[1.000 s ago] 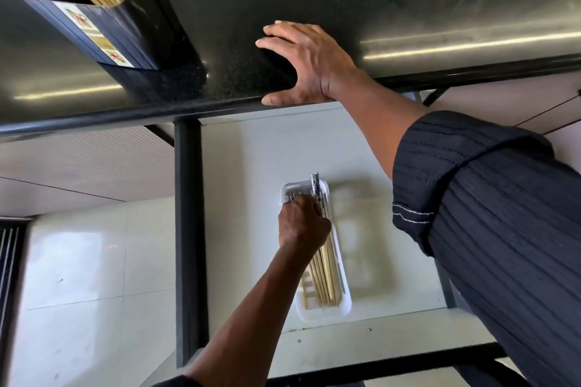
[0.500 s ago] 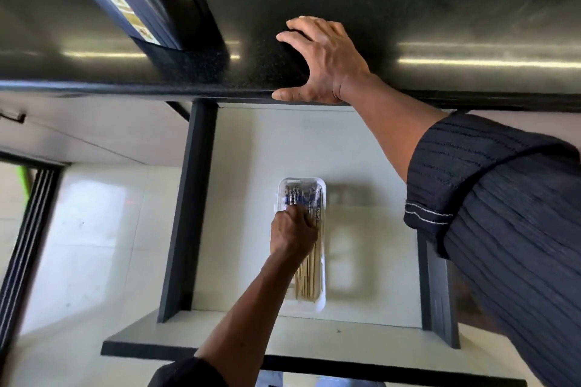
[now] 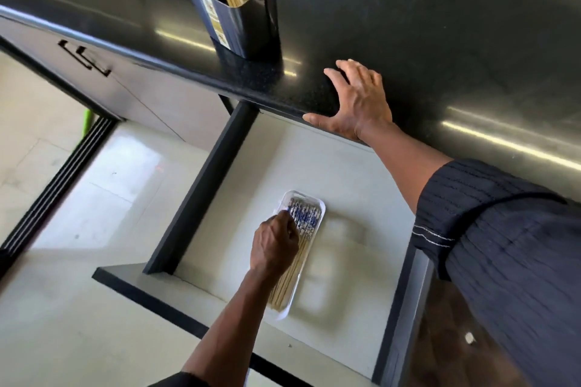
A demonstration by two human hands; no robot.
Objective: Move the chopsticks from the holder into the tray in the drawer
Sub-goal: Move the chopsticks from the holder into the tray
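Left hand (image 3: 276, 243) fingers curl on chopsticks (image 3: 301, 223) in tray (image 3: 284, 308); right hand (image 3: 358, 104) spread flat.

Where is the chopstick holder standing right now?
In the head view the holder stands upright on the black countertop, top centre, near its front edge, left of the right hand and above the open drawer.

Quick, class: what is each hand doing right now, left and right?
Left hand: closed over the chopsticks lying in the tray; whether it grips any cannot be told.
Right hand: open, flat on the countertop edge, holding nothing.
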